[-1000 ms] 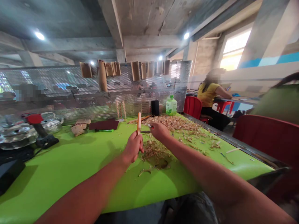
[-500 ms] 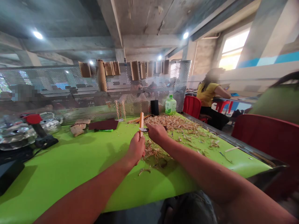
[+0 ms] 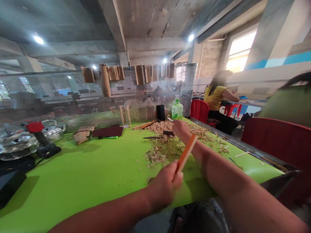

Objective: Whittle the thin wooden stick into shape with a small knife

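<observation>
My left hand (image 3: 167, 186) is closed round the lower end of a flat orange-brown wooden stick (image 3: 186, 154), which leans up and to the right over the near edge of the green table (image 3: 80, 174). My right hand (image 3: 181, 127) is stretched far out over a heap of wood shavings (image 3: 165, 149), fingers curled, beside a small dark block (image 3: 168, 133). Only a pale tip of the small knife (image 3: 169, 119) shows at its left side. A thin dark tool (image 3: 152, 138) lies on the table left of the shavings.
A perforated metal screen (image 3: 73, 97) backs the table, with a green bottle (image 3: 178, 110), a black cylinder (image 3: 160, 112) and carved sticks (image 3: 125, 115) before it. A red-topped tool (image 3: 36, 136) and a dark red sheet (image 3: 108, 131) lie left. Red chairs (image 3: 274, 142) stand right. A person in yellow (image 3: 215, 97) sits beyond.
My left hand has pulled the stick back toward me and tipped it to the right. My right hand has left the stick and reached out over the shavings.
</observation>
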A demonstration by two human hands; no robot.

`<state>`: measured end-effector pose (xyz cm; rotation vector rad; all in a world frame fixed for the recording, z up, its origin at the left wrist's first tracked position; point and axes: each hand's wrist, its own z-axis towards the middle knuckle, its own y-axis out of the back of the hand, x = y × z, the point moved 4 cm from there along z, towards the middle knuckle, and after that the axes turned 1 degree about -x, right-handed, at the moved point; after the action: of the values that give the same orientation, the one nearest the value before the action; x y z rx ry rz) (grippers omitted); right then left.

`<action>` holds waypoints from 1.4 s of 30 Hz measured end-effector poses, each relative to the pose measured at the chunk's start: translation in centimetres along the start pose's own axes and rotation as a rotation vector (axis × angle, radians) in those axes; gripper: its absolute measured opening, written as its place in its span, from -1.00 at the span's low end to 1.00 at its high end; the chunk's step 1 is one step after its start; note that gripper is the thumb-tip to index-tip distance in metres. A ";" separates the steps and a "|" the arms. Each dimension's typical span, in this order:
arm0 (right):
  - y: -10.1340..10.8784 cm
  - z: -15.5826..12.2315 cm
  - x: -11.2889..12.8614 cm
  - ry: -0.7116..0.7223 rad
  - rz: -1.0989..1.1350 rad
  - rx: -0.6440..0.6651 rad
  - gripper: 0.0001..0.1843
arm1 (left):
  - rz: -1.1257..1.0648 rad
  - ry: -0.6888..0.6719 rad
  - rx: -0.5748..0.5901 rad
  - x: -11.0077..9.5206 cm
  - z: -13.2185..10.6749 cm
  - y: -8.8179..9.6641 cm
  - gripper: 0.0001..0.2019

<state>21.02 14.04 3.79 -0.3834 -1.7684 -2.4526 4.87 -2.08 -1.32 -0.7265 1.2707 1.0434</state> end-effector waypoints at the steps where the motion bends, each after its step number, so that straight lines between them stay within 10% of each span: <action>1: 0.1 0.7 -1.2 -0.056 0.022 -0.020 -0.61 | -0.014 -0.005 0.038 0.1 0.0 -0.3 -0.78; 8: -2.2 0.5 1.8 0.023 0.682 -0.109 -0.62 | -0.035 0.093 -0.265 0.9 3.3 5.9 -0.90; 12: -3.3 -1.8 5.0 0.124 1.291 0.163 -0.56 | -0.020 0.109 -0.155 1.0 3.6 5.6 -0.94; 17: -4.0 -3.1 6.2 0.163 1.455 0.370 -0.51 | -0.212 0.206 -0.005 0.9 3.2 4.7 -0.81; 21: -4.0 -3.3 6.6 0.217 1.262 0.271 -0.52 | -0.303 0.131 -0.113 0.5 4.1 6.2 -0.80; 25: -2.7 -4.1 6.7 0.355 0.575 -0.008 -0.70 | -0.333 0.124 -0.219 0.4 4.7 7.6 -0.82; 29: -2.4 -5.6 7.3 0.394 0.103 -0.004 -0.70 | -0.375 0.124 -0.221 0.1 4.6 7.8 -0.82; 42: -1.5 -4.8 7.1 0.389 -0.041 -0.054 -0.63 | -0.320 0.157 -0.207 -1.5 3.1 6.0 -0.86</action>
<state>13.08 10.47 2.79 0.1232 -1.5628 -2.3975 0.70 2.71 1.41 -1.1492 1.1408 0.8733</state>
